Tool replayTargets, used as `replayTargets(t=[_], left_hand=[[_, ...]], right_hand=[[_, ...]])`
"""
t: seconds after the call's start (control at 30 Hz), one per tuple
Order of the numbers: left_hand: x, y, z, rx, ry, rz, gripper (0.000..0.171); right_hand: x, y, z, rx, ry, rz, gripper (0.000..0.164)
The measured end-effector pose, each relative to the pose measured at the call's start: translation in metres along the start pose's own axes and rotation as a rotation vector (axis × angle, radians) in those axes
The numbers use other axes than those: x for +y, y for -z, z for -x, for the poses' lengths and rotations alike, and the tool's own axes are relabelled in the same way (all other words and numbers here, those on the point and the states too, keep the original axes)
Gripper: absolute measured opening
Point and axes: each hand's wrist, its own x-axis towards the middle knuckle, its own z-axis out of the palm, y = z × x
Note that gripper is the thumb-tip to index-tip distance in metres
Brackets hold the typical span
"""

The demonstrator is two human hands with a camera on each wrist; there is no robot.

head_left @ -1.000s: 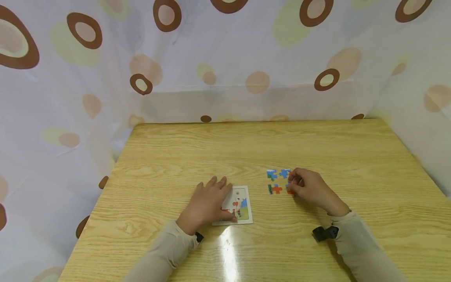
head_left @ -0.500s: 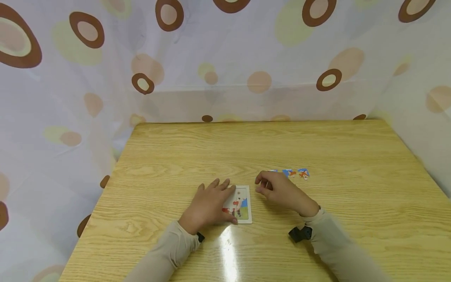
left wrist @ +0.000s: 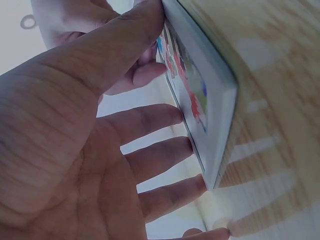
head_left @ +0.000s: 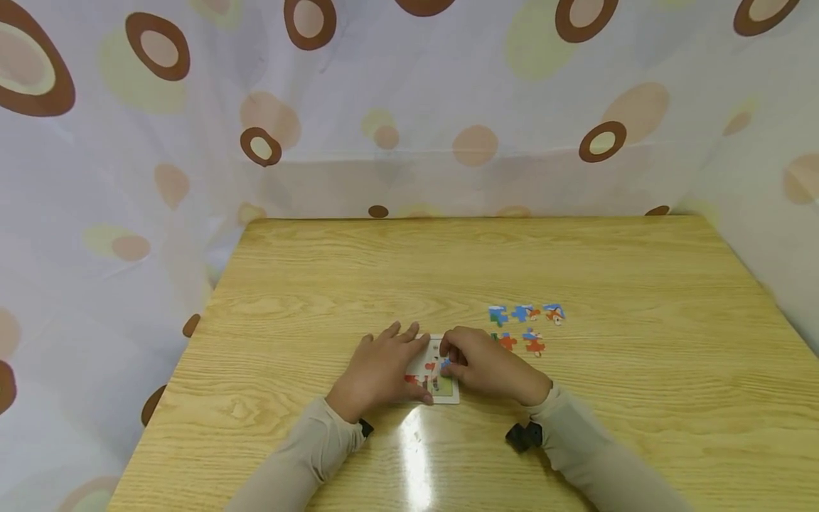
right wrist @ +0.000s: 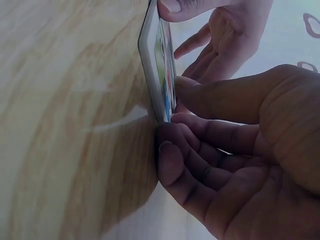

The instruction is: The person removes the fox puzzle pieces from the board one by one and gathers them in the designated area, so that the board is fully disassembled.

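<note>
A small picture puzzle in a white frame tray (head_left: 456, 395) lies on the table, partly hidden under both hands. My left hand (head_left: 376, 371) spreads over its left side. In the left wrist view, straight fingertips (left wrist: 172, 114) touch the far edge of the tray. My right hand (head_left: 491, 364) is at the tray's upper right, its fingers curled and the thumb near the index finger. It seems to pinch a puzzle piece, mostly hidden by the fingers. In the right wrist view the thumb (right wrist: 220, 100) comes down over the tray's picture, close to a blue patch.
Loose puzzle pieces lie right of the tray: a blue and green piece (head_left: 497, 315), a blue piece with orange (head_left: 525, 313), a corner-like piece (head_left: 554, 313) and red pieces (head_left: 534, 344). The wooden table (head_left: 358, 270) meets a patterned curtain (head_left: 422, 178) behind.
My right hand has moved left from the loose pieces to the tray's upper right, uncovering the pieces. My left hand has stayed on the tray.
</note>
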Motion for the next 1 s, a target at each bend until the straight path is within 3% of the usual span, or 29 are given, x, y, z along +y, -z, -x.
replayTargets(t=[0.3, 0.6, 1.0], left_hand=[[0.0008, 0.0014, -0.0006, -0.009, 0.005, 0.007, 0.098], [-0.0001, 0.0003, -0.0003, -0.013, 0.006, 0.002, 0.098], [0.0002, 0.0003, -0.0002, 0.007, 0.003, -0.004, 0.099]], right_hand=[[-0.0049, -0.0011, 0.0018, -0.026, -0.036, 0.038, 0.023], [-0.0051, -0.0033, 0.0008, -0.019, -0.032, 0.040, 0.020], [-0.0080, -0.0035, -0.0009, -0.032, -0.106, 0.040, 0.021]])
